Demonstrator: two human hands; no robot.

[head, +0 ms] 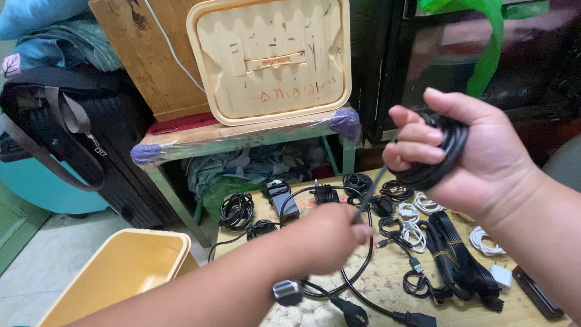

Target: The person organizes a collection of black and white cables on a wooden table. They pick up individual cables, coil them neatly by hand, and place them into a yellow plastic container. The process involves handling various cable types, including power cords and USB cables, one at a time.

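Two bare hands are seen above a pale wooden worktop (387,284) strewn with cables. A coil of black rubber-sheathed cable (439,154) is held in the right hand (460,151), whose fingers (414,134) are closed tightly around the bundle, well above the worktop. A loose strand of the same cable is drawn taut down to the left hand (330,236), where it is pinched by fingers curled shut; the fingertips themselves are turned away from view.

Below the left hand, a black mains plug (354,313) and a grey round plug (286,292) are seen lying on the worktop at the ends of looping black leads. Several small coils of white cable (417,212) and a long folded bundle of flat black cable (460,254) are laid to the right, with a black power adapter (283,200) farther back.

A cream rectangular plastic lid (269,57), marked with faint red and dark handwritten signs, is propped upright on a green-framed side table (242,136) wrapped in clear film. A matching yellow-cream plastic tub (118,272) is placed on the floor at lower left. A black suitcase (115,157) is stood behind it.
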